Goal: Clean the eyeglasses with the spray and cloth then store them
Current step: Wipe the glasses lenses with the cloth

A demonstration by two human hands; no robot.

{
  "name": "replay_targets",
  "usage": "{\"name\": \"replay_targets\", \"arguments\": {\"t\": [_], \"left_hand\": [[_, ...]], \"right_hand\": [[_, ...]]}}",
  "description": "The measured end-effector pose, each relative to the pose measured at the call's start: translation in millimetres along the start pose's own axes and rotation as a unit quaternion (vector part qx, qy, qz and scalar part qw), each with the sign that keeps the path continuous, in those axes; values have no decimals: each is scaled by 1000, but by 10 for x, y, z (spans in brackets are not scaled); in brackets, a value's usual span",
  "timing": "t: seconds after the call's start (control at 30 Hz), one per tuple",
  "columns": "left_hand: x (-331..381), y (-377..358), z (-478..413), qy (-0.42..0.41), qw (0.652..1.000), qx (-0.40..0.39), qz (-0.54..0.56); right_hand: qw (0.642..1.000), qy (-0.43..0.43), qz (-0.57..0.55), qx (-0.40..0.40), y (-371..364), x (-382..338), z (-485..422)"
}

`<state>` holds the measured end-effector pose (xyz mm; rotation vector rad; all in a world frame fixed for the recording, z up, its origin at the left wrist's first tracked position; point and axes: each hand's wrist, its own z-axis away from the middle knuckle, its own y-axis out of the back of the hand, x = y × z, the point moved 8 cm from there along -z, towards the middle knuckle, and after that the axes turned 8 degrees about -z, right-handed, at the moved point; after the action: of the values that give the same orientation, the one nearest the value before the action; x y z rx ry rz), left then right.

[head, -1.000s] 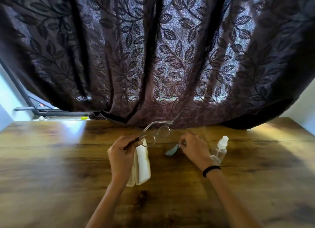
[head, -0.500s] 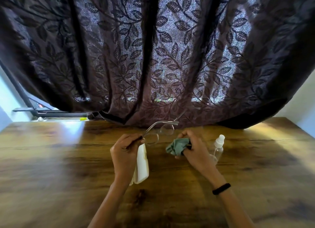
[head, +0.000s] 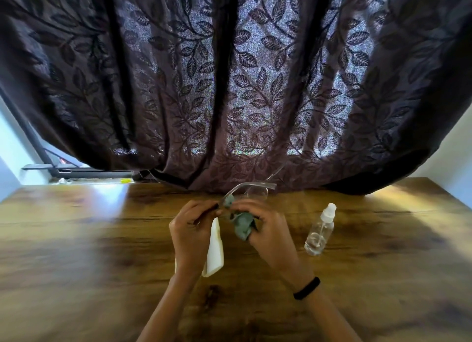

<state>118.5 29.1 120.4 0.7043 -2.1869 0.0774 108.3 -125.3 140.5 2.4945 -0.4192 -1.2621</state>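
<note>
Clear-framed eyeglasses point(head: 255, 189) are held up above the wooden table point(head: 76, 239), near its middle. My left hand point(head: 190, 229) grips them at their near side. My right hand point(head: 268, 229) is closed on a grey-green cloth point(head: 242, 225) and presses it against the near lens, so both hands meet at the glasses. A small clear spray bottle point(head: 320, 230) with a white cap stands to the right of my right hand, untouched. A white glasses case point(head: 215, 252) lies on the table below my left hand, partly hidden by it.
A dark leaf-patterned curtain point(head: 229, 86) hangs along the table's far edge. A black metal frame point(head: 76, 171) and a bright window patch show at the far left. A black band is on my right wrist point(head: 306, 288).
My right hand picked the cloth up from the table by the bottle and carried it left to the glasses. It now touches the lens. The left hand stayed put.
</note>
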Motion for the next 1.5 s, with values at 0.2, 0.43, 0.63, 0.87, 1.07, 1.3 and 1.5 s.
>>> {"name": "replay_targets", "arguments": {"t": [0.2,0.43,0.63,0.87,1.07,1.3,1.5], "left_hand": [[-11,54,-3,-8,1000,10,-2],[15,20,13,-8,1000,17,5],[-10,60,-7,-3,999,34,3],[-4,-3,-13,6,999,29,12],[-55,31,17,17,999,44,9],[-80,76,19,28,998,55,3],[-40,71,-4,16,998,54,9]], "right_hand": [[987,43,156,17,-53,-2,29],[995,46,85,10,-114,-92,56],[993,29,116,-11,-62,-81,113],[976,39,210,-44,-148,-133,38],[993,12,68,-96,-231,-81,35],[963,52,255,-70,-168,-88,47],[989,18,103,-104,-248,-73,43]]}}
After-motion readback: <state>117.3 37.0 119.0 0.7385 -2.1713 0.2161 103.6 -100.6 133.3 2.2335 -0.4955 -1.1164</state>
